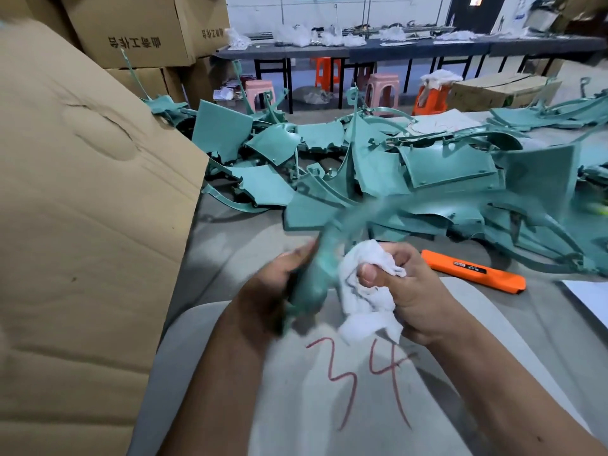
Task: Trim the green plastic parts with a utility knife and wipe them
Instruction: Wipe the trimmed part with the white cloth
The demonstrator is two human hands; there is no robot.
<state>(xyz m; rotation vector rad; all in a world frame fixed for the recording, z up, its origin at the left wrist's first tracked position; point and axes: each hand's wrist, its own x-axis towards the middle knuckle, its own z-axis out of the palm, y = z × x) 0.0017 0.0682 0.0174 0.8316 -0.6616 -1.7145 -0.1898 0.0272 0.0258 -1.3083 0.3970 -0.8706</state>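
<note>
Head view: green parts (427, 179) across grey table (237, 235).

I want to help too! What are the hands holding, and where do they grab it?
The left hand grips a green plastic part at its lower end. The right hand holds a bunched white cloth.

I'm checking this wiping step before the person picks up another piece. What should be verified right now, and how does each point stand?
1. Left hand grips the green plastic part: ok.
2. Right hand holds the white cloth rag against the part: ok.
3. Orange utility knife lies on the table, apart from both hands: ok.
4. Knife blade retracted: cannot tell.
5. Part wiped clean: cannot tell, it is motion-blurred.
6. Pile of green plastic parts lies beyond the hands for the next pick: ok.
</note>
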